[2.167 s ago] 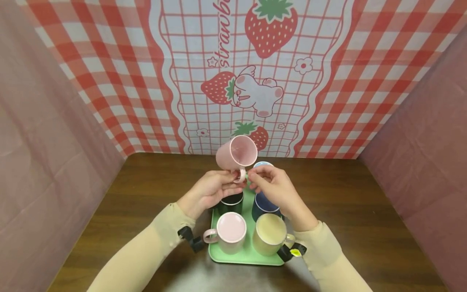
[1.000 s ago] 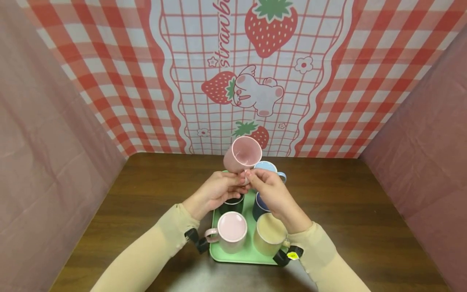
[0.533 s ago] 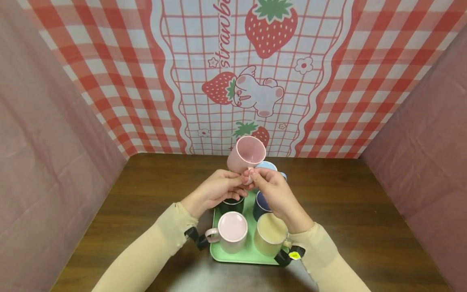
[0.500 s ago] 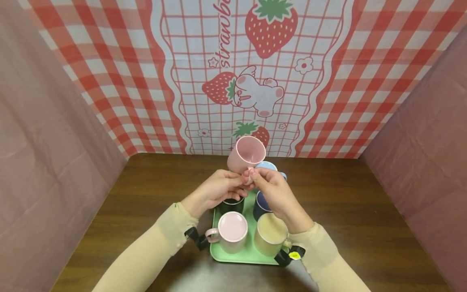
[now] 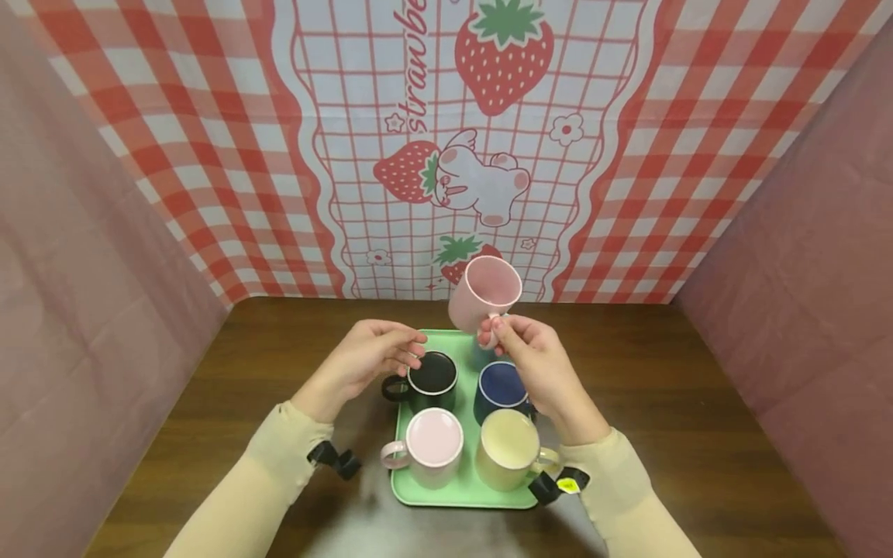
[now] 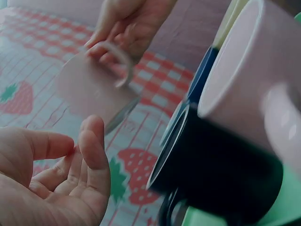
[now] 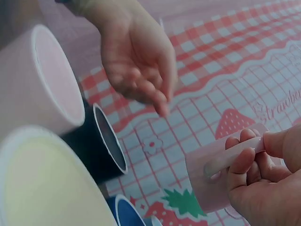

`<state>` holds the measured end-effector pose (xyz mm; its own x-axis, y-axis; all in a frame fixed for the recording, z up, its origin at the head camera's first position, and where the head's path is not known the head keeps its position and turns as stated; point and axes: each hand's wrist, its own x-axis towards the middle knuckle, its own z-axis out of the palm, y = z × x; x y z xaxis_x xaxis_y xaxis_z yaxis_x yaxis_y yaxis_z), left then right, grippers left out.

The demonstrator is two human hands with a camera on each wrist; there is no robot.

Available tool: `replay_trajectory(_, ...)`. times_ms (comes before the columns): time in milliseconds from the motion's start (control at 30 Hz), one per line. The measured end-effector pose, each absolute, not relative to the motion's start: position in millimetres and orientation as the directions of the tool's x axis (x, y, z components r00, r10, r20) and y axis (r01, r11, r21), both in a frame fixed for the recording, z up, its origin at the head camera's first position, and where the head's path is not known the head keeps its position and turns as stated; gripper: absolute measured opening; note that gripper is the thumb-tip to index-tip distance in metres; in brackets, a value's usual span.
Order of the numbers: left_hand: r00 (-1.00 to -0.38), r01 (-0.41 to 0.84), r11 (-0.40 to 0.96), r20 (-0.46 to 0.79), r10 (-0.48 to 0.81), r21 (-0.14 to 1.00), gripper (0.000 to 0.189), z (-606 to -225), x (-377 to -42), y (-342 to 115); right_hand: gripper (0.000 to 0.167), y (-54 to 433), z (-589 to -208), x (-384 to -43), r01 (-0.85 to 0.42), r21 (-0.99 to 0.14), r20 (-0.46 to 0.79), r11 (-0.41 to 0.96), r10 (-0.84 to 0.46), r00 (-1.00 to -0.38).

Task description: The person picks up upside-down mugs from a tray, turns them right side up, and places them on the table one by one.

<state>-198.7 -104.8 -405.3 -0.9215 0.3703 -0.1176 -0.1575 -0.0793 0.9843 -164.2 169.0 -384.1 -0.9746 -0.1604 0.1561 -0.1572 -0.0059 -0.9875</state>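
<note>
We see most of the mugs standing upright on the green tray point(image 5: 456, 500): the black mug point(image 5: 432, 376) and the pale pink mug point(image 5: 436, 442) along its left side, with the dark blue mug point(image 5: 498, 391) and the yellow mug point(image 5: 509, 446) along its right; what seems to be a light blue mug point(image 5: 480, 356) shows only in part behind the right hand and the thing it holds, so we cannot be sure of its stance.

One mug is not yet set down; the pink mug point(image 5: 466, 306) is in the air by the tray's far end, tilted with its mouth toward us, and the right hand point(image 5: 537, 364) pinches it by the handle, fingers curled through; the left hand point(image 5: 366, 360) is beside the black mug, its fingers loosely bent and holding nothing, and the left wrist view shows them apart from it.

We judge the work well along; the mugs on the tray need no holding, and only the pink one remains without a resting place.
</note>
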Motion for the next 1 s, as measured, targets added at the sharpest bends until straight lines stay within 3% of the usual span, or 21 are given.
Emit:
replay_trajectory(167, -0.953, -0.074, -0.070, -0.050, 0.300, 0.995, 0.026, -409.3, -201.5, -126.3, 0.030, 180.3, -383.4, -166.9, -0.148, -0.989, 0.148, -0.005, -0.099, -0.984)
replay_trajectory(400, -0.962, 0.058, 0.057, 0.041, 0.271, 0.997, 0.025, -430.9, -196.1, -142.5, 0.031, 193.2, -390.5, -169.4, -0.158, -0.987, 0.157, 0.011, -0.050, -0.986)
replay_trajectory(1000, -0.966, 0.143, 0.136, 0.107, 0.237, 0.980, 0.019, -453.9, -183.4, -148.9, 0.030, 230.0, -402.6, -179.6, -0.168, -0.986, 0.168, 0.002, 0.056, -0.984)
